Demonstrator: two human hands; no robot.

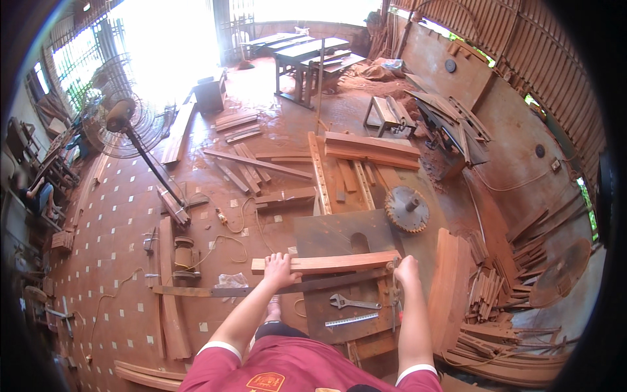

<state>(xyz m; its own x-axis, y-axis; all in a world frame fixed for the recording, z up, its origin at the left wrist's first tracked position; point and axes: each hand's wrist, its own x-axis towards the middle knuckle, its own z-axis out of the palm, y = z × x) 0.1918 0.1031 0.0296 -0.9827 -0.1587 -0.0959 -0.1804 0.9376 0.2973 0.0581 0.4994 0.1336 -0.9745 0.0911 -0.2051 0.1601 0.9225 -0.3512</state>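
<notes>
Ruler (351, 319): was laid on the dark metal surface (326, 232), with a wrench (356, 303) just beyond it.
Metal strip (326, 285): was stretched across, its left end well past the surface's edge.
Left hand (279, 270): was clamped over the wooden bar (346, 262) near its left end.
Right hand (407, 270): was curled at the bar's right end; what was gripped there could not be told.
Bar: was set along the strip's far side; steadying or lining-up was judged in hand, and even support at both ends seemed called for next.
Saw blade (398, 219): was rested beyond, at right.
Beams (372, 151): were stacked farther off.
</notes>
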